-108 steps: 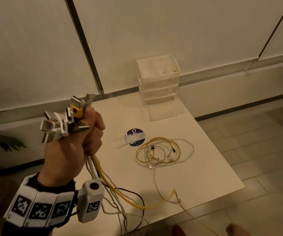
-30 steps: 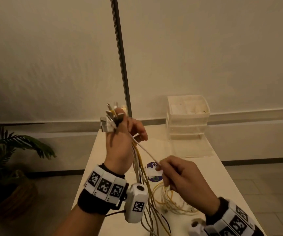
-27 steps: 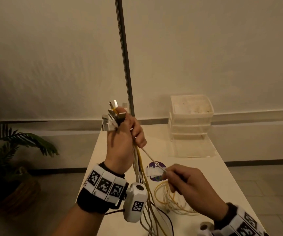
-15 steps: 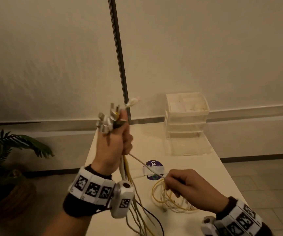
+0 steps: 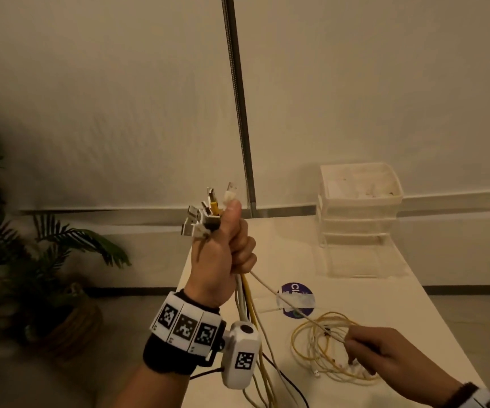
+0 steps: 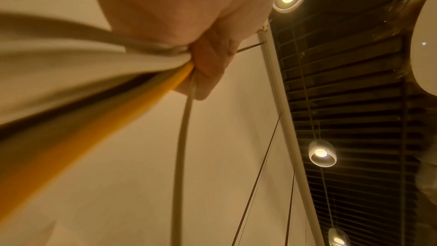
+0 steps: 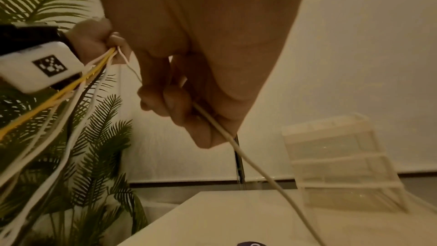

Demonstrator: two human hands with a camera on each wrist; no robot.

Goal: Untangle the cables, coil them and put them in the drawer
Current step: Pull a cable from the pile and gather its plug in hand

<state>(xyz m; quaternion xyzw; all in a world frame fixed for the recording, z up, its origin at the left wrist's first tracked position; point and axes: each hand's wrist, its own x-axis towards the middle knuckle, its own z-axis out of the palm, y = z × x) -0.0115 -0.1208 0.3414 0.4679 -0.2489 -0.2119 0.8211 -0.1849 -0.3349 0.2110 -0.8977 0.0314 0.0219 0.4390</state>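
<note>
My left hand (image 5: 226, 254) is raised in a fist round a bundle of white, yellow and dark cables (image 5: 245, 301); their plug ends (image 5: 208, 213) stick up above the thumb. The cables (image 6: 99, 89) run down past the wrist in the left wrist view. A thin white cable (image 5: 291, 306) stretches taut from that fist down to my right hand (image 5: 385, 351), which pinches it above a tangle of yellow and white cables (image 5: 326, 348) lying on the white table (image 5: 414, 319). The right wrist view shows the white cable (image 7: 236, 149) passing through my curled fingers (image 7: 179, 108).
A clear plastic drawer unit (image 5: 358, 213) stands at the table's far end by the wall. A round purple sticker with tape (image 5: 295, 298) lies mid-table. A potted palm (image 5: 31, 260) stands on the floor to the left. A metal pole (image 5: 238, 98) runs up the wall.
My right hand has slid down the thin white cable, away from the left fist and toward the tangle on the table. The left fist stays raised with the bundle.
</note>
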